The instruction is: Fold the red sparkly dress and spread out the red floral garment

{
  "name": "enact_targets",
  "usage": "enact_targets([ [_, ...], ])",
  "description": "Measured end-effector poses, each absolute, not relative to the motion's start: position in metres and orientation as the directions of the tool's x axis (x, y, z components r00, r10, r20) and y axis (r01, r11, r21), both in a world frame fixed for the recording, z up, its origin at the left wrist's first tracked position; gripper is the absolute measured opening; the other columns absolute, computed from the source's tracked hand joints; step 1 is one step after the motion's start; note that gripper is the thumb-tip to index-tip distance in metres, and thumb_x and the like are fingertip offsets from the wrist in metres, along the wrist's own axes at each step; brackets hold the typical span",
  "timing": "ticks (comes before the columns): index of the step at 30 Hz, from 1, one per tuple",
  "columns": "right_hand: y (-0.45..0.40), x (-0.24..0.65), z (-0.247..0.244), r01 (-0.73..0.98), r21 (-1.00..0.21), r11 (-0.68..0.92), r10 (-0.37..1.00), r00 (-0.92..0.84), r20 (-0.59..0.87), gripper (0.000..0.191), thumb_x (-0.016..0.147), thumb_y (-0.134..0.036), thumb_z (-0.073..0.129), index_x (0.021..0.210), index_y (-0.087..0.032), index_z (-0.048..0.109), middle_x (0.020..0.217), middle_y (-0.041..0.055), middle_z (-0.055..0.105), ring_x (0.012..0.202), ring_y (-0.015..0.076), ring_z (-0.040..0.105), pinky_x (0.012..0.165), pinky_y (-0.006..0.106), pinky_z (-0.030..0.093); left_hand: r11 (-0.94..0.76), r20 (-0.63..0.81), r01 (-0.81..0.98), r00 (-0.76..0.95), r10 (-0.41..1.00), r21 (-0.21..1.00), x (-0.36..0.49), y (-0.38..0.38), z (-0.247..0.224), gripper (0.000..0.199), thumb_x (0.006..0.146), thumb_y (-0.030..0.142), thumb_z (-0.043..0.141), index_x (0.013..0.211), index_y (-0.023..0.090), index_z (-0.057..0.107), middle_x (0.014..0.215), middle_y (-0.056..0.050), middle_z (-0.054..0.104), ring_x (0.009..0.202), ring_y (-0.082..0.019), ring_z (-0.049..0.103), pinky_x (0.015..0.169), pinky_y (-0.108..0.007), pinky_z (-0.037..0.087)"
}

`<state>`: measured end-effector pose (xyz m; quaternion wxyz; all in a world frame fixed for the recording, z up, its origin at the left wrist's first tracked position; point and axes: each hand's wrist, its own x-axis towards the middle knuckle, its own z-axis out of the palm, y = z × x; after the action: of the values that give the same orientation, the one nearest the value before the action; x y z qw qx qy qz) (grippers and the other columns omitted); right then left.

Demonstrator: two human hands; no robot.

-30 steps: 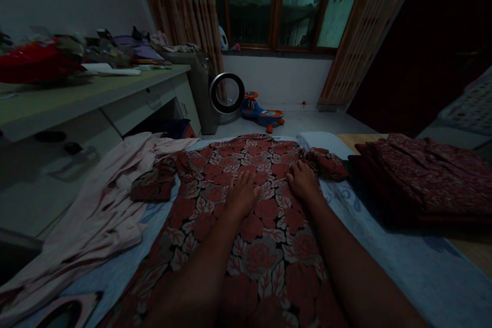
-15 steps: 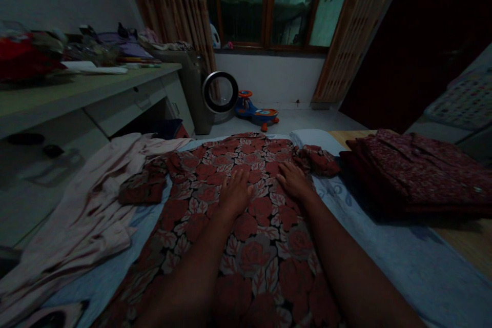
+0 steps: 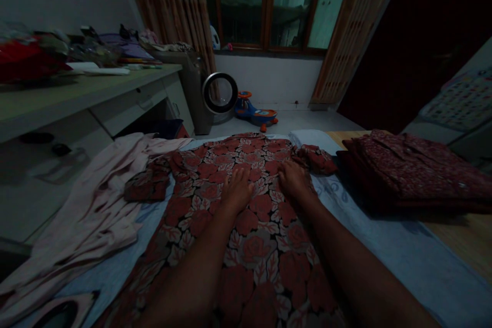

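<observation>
A dark garment with red roses and grey leaves [image 3: 255, 251] lies spread over a light blue cloth, its short sleeves out to both sides. Flat on its upper middle rests my left hand [image 3: 237, 189], fingers apart and holding nothing. My right hand [image 3: 294, 178] touches the fabric near the right sleeve, its fingers bent and drawn together; whether cloth is pinched under them is hidden. Beyond the right sleeve sits a stack of folded dark red garments [image 3: 418, 169].
A pale pink garment [image 3: 96, 205] lies crumpled at the left on the blue cloth [image 3: 369, 246]. A cluttered counter [image 3: 100, 87] runs along the left. A round open appliance door [image 3: 220, 93] and a blue-orange ride-on toy [image 3: 253, 111] stand beyond.
My right hand's fingers have curled inward from a spread, flat pose. My left hand has stayed in nearly the same place. The camera view has shifted slightly.
</observation>
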<state>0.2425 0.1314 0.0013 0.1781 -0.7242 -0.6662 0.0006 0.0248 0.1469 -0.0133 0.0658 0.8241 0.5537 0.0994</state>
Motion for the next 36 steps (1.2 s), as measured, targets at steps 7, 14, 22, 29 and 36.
enact_targets([
  [7, 0.079, 0.209, -0.008, 0.974, -0.222, -0.053, 0.993, 0.074, 0.089, 0.059, 0.097, -0.046, 0.044, 0.147, -0.016, 0.042, 0.159, 0.0160, 0.032, 0.146, 0.0309, 0.030, 0.117, 0.049, 0.023, -0.382, 0.090, 0.897, 0.372, 0.924, 0.221, 0.024, 0.146, -0.012, 0.059, 0.098, 0.040, 0.037, 0.154, 0.022, 0.030, 0.161, -0.008, 0.032, 0.150, -0.028, 0.025, 0.119, -0.054, 0.021],
  [14, 0.060, 0.268, -0.011, 0.987, -0.137, -0.081, 0.990, 0.095, 0.103, 0.059, 0.101, -0.043, 0.034, 0.148, -0.009, 0.039, 0.157, 0.0169, 0.036, 0.146, 0.0283, 0.031, 0.118, 0.043, 0.025, -0.382, 0.079, 0.895, 0.374, 0.924, 0.230, 0.024, 0.145, -0.011, 0.060, 0.098, 0.040, 0.038, 0.154, 0.021, 0.032, 0.161, -0.010, 0.031, 0.150, -0.028, 0.024, 0.119, -0.054, 0.021],
  [22, 0.046, 0.256, -0.001, 0.972, -0.126, -0.200, 0.959, 0.221, 0.180, 0.055, 0.098, -0.041, 0.041, 0.144, -0.011, 0.045, 0.158, 0.0165, 0.035, 0.148, 0.0341, 0.023, 0.117, 0.052, 0.024, -0.385, 0.092, 0.891, 0.374, 0.923, 0.240, 0.025, 0.147, -0.012, 0.059, 0.097, 0.040, 0.039, 0.153, 0.020, 0.034, 0.160, -0.011, 0.033, 0.149, -0.030, 0.026, 0.118, -0.055, 0.022],
  [29, 0.019, 0.227, -0.013, 0.984, -0.165, 0.060, 0.978, -0.025, 0.206, 0.052, 0.098, -0.041, 0.042, 0.144, -0.016, 0.048, 0.154, 0.0144, 0.042, 0.143, 0.0289, 0.036, 0.117, 0.048, 0.029, -0.378, 0.089, 0.890, 0.368, 0.926, 0.256, 0.025, 0.147, -0.012, 0.059, 0.097, 0.039, 0.039, 0.152, 0.020, 0.035, 0.160, -0.011, 0.033, 0.149, -0.030, 0.026, 0.119, -0.055, 0.021],
  [36, 0.005, 0.277, -0.014, 0.989, -0.091, -0.114, 0.966, 0.132, 0.223, 0.049, 0.099, -0.036, 0.041, 0.141, -0.014, 0.051, 0.150, 0.0171, 0.045, 0.141, 0.0303, 0.039, 0.114, 0.047, 0.033, -0.388, 0.090, 0.882, 0.378, 0.921, 0.269, 0.024, 0.147, -0.012, 0.060, 0.097, 0.038, 0.037, 0.154, 0.021, 0.031, 0.161, -0.009, 0.032, 0.149, -0.029, 0.026, 0.119, -0.055, 0.020],
])
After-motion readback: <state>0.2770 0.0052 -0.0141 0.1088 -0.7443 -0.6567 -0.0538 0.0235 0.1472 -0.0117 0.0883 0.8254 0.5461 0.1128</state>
